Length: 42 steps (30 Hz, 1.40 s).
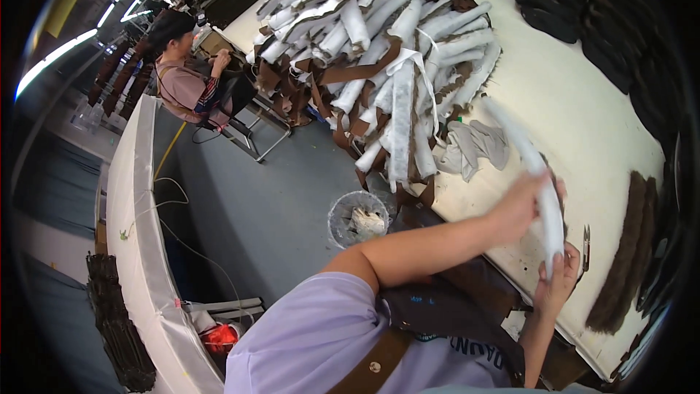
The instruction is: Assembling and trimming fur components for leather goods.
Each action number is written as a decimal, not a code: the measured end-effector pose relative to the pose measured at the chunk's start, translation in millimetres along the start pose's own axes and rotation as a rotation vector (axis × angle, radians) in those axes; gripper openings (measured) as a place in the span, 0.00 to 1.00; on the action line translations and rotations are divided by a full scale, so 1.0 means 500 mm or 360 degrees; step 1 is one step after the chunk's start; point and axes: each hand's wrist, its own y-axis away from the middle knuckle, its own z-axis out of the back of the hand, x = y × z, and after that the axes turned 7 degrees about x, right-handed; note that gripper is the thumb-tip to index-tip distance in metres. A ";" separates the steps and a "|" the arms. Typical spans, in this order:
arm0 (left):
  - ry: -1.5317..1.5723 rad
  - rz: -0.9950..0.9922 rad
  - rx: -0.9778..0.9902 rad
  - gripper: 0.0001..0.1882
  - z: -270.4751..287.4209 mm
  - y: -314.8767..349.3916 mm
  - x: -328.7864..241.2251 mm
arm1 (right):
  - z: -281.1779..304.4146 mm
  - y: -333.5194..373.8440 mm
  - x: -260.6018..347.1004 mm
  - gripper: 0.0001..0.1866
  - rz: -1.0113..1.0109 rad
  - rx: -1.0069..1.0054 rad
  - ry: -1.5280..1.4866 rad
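Table edge slants below the hands, running from nine o'clock down to five. From the hands, pale tabletop spreads widest toward twelve and one o'clock, bounded at eleven by a heaped pile of white rolls and at one by a dark stack. A crumpled grey cloth narrows the room at eleven, closer in. At three o'clock, small snips lie just beside the hands, with brown furry strips beyond. Past the edge at nine o'clock, a lined bin stands on the grey floor.

One long white roll, dark fuzz along one side, lies in both hands, its far end pointing to eleven o'clock. The left hand, somewhat blurred, is wrapped around its middle; the right hand pinches the six o'clock end. Whether its far end touches the table I cannot tell.
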 end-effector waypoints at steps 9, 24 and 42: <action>-0.0047 -0.0563 -0.0509 0.15 0.060 0.021 -0.161 | 0.189 0.016 0.058 0.10 -0.0243 -0.0004 -0.0216; -0.1038 -0.0243 0.0671 0.24 0.058 0.197 -0.118 | 0.418 -0.176 0.008 0.10 -0.0121 0.0290 -0.1056; -0.1503 -0.0089 -0.0064 0.18 0.136 0.303 -0.135 | 0.437 -0.295 -0.080 0.17 -0.0200 -0.0480 -0.0324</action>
